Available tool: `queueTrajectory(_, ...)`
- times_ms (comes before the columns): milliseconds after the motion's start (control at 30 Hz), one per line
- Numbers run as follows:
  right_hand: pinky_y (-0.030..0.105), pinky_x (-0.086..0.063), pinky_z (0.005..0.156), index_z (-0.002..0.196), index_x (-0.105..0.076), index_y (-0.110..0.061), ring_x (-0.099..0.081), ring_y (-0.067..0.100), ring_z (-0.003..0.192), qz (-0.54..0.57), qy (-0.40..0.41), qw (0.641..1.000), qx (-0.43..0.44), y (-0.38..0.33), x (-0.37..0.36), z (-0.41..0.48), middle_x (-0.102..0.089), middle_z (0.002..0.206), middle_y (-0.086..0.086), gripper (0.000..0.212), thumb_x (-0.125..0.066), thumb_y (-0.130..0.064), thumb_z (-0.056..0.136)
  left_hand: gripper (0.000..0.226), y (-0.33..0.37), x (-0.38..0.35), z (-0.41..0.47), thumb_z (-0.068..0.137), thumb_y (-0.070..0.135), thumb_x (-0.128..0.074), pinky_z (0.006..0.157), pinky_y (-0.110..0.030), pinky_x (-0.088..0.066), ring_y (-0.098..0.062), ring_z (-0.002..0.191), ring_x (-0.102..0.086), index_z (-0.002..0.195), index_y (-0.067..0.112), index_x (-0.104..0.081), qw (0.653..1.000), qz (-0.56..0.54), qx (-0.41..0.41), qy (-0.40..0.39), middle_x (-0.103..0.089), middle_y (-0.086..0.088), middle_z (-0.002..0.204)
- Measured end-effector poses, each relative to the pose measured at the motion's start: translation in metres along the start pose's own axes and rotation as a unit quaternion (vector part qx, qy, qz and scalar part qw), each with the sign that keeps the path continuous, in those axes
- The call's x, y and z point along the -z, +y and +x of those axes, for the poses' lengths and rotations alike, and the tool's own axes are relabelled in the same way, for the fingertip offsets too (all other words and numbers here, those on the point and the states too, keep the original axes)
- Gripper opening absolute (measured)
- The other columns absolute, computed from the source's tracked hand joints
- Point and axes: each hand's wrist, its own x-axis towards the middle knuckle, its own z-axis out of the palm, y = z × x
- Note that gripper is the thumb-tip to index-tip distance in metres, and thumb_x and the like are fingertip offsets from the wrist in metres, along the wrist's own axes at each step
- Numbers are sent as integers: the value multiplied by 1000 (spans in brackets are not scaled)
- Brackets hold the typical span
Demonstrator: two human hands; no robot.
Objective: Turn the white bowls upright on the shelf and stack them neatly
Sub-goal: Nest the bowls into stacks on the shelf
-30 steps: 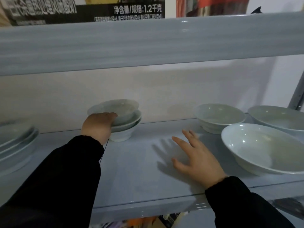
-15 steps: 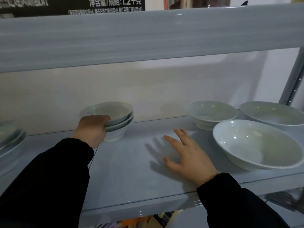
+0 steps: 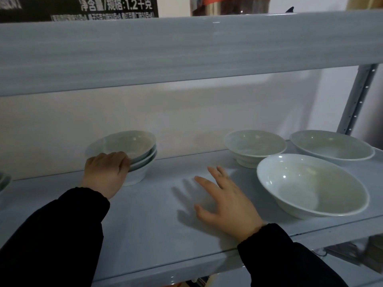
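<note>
A stack of three small white bowls stands upright at the back left of the grey shelf. My left hand grips the near-left rim of that stack, fingers curled over the top bowl's edge. My right hand hovers flat just over the middle of the shelf, fingers spread, holding nothing. To its right a small white bowl stands upright near the back wall. A large white bowl sits upright at the front right, and another large bowl behind it.
The upper shelf's thick front beam hangs low over the bowls. A perforated metal upright rises at the right. The edge of another bowl stack shows at the far left. Dark objects lie below the shelf at bottom right.
The top bowl has settled deeper into the stack under my left hand. My right hand holds its hovering pose. The view has shifted slightly rightward.
</note>
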Motion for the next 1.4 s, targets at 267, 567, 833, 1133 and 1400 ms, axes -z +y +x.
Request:
queueTrajectory(267,40,-35,114,145,-45,-37,-12,21,154,9,6,1000,5,-1,1,0,-27,163,3,69,-48,-63,81,31,6,6,-1,89,25,-33,60,-34,-13,-35,56,-50,71,9,-53,998,57,-5,-12,-49,-11,62)
queueTrajectory(567,41,-39,112,143,-47,-37,-15,22,153,17,21,1000,7,1,-2,0,-29,162,3,67,-51,-61,80,34,8,8,-1,88,27,-33,58,-36,-22,-37,56,-53,72,8,-56,1000,26,-5,-3,-52,-13,63)
queueTrajectory(833,36,-34,113,145,-45,-38,-11,19,154,7,8,1000,4,1,1,2,-25,163,1,69,-47,-63,80,42,48,36,9,87,33,-49,88,-48,-43,-42,92,-57,109,2,-67,993,-92,-5,79,-67,-22,97)
queueTrajectory(1133,35,-27,115,147,-42,-38,-5,19,154,-2,16,1000,-14,3,1,3,-20,165,1,71,-46,-65,82,51,120,51,4,90,36,-49,105,-33,-34,-28,119,-50,137,15,-53,969,-234,-82,10,-58,-6,129)
queueTrajectory(1400,37,-30,114,145,-47,-36,-9,19,154,-4,36,999,-33,7,-5,4,-25,164,3,70,-46,-65,81,52,130,17,-20,91,39,-47,103,-23,-31,-19,119,-51,138,19,-54,955,-277,-91,-47,-60,-2,130)
